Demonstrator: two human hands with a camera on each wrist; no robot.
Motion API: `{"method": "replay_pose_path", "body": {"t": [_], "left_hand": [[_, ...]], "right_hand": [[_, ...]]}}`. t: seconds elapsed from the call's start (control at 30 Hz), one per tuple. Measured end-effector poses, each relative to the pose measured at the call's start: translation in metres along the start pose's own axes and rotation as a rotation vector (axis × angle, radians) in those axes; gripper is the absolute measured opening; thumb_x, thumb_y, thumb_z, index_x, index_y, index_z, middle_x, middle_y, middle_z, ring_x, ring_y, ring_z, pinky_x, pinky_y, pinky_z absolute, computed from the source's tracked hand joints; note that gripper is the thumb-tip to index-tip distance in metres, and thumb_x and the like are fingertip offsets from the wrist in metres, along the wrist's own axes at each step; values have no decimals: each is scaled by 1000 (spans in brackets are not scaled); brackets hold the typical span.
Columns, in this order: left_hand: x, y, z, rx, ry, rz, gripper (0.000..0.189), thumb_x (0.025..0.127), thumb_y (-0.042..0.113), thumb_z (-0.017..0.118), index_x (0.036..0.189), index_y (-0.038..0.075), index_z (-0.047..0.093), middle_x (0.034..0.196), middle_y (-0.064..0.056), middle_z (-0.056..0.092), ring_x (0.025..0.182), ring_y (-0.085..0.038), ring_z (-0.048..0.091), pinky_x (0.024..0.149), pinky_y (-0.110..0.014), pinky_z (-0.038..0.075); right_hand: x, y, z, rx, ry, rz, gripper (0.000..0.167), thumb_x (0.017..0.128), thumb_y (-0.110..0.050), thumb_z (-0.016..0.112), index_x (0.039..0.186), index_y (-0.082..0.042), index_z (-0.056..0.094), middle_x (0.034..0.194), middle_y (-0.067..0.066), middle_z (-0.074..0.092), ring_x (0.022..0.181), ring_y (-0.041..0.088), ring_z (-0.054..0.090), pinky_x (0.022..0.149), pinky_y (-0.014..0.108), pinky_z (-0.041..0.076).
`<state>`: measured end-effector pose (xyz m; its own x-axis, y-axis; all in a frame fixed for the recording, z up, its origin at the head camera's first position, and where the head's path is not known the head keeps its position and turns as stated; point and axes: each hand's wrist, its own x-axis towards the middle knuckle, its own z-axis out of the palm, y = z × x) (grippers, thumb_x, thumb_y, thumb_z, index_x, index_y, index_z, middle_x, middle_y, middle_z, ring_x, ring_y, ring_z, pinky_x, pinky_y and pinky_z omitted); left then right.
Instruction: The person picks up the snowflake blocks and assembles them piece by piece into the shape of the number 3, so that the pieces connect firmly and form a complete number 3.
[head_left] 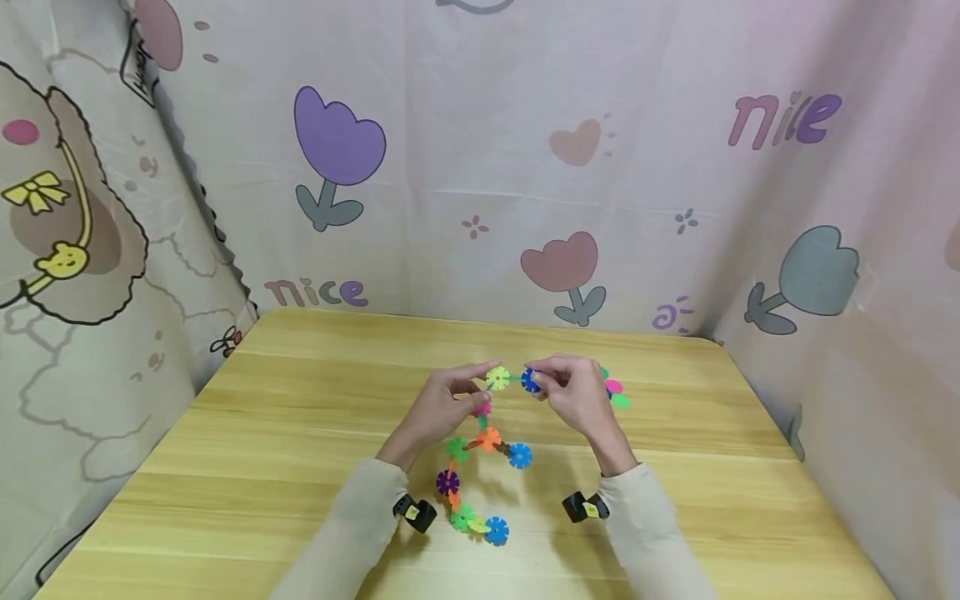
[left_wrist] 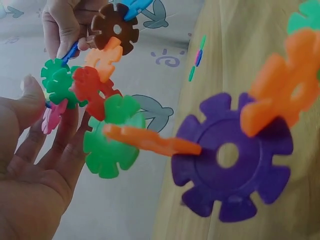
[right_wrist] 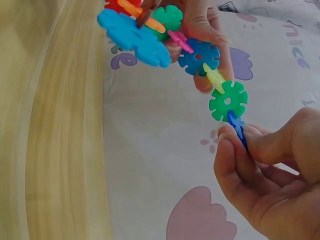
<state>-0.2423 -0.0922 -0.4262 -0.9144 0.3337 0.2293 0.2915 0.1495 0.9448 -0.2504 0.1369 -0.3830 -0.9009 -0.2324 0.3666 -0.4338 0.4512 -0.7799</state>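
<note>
A chain of notched plastic snowflake discs in many colours hangs above the table between my two hands. My left hand (head_left: pixel 438 404) holds its upper part, thumb and fingers around the yellow disc (head_left: pixel 498 378) and a pink disc (left_wrist: pixel 54 116). My right hand (head_left: pixel 577 396) pinches a dark blue disc (right_wrist: pixel 237 131) between thumb and fingertips; that disc meets the slotted edge of a green disc (right_wrist: pixel 220 105). Below, the chain curves down past a purple disc (left_wrist: pixel 205 172) to a light blue disc (head_left: pixel 497 531) at its end. A short branch ends in another blue disc (head_left: pixel 520 456).
Several joined discs (head_left: pixel 615 387), pink and green among them, lie on the wooden table (head_left: pixel 300 400) just beyond my right hand. A patterned curtain (head_left: pixel 450 167) hangs behind the table and along its sides.
</note>
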Motion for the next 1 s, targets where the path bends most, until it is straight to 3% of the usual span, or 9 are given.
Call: {"method": "replay_pose_path", "body": {"t": [0.13, 0.37, 0.47, 0.6, 0.8, 0.9, 1.0], "left_hand": [[1, 1, 1, 0, -9, 4, 46, 101, 9, 65, 144, 24, 62, 138, -15, 62, 82, -21, 70, 77, -34, 64], [1, 4, -1, 5, -47, 0, 46, 100, 13, 68, 145, 23, 61, 125, -23, 65, 85, -22, 71, 83, -60, 60], [1, 5, -2, 21, -51, 7, 46, 100, 15, 68, 145, 24, 60, 138, -15, 58, 90, -23, 72, 82, -59, 61], [2, 5, -3, 38, -39, 20, 46, 100, 20, 70, 144, 25, 60, 137, -15, 58, 95, -24, 73, 80, -55, 63], [1, 4, -2, 66, -12, 33, 40, 101, 28, 68, 141, 25, 63, 136, -9, 63, 102, -28, 71, 72, -36, 62], [1, 5, 0, 30, -29, 33, 38, 104, 29, 64, 141, 24, 63, 133, -9, 66, 98, -31, 72, 74, -43, 64], [2, 6, 1, 3, -32, 12, 38, 105, 30, 61, 142, 22, 62, 129, -13, 68, 92, -27, 73, 74, -48, 64]], "right_hand": [[-1, 2, 1, 8, 14, -15, 16, 95, 6, 68, 107, 4, 78, 94, 22, 77, 69, 23, 74, 63, 27, 62], [1, 2, -6, 43, -27, 5, 18, 97, 3, 67, 111, 2, 78, 91, 20, 77, 72, 26, 74, 64, 22, 60], [3, 2, -6, 48, -24, -4, 18, 97, 1, 68, 112, 1, 78, 90, 18, 77, 72, 26, 74, 64, 22, 60], [4, 2, -4, 47, -19, -22, 19, 97, 0, 68, 113, -1, 77, 88, 16, 76, 72, 24, 74, 65, 22, 60], [3, 1, 2, 33, -54, -82, 22, 98, 2, 65, 115, -3, 77, 87, 13, 75, 72, 19, 72, 65, 24, 60], [3, 1, 5, 49, -93, -106, 23, 99, 3, 63, 118, -2, 76, 89, 13, 75, 74, 25, 73, 67, 24, 61], [4, 4, 4, 63, -111, -111, 25, 100, 2, 63, 122, -2, 73, 90, 15, 75, 77, 31, 74, 69, 23, 60]]}}
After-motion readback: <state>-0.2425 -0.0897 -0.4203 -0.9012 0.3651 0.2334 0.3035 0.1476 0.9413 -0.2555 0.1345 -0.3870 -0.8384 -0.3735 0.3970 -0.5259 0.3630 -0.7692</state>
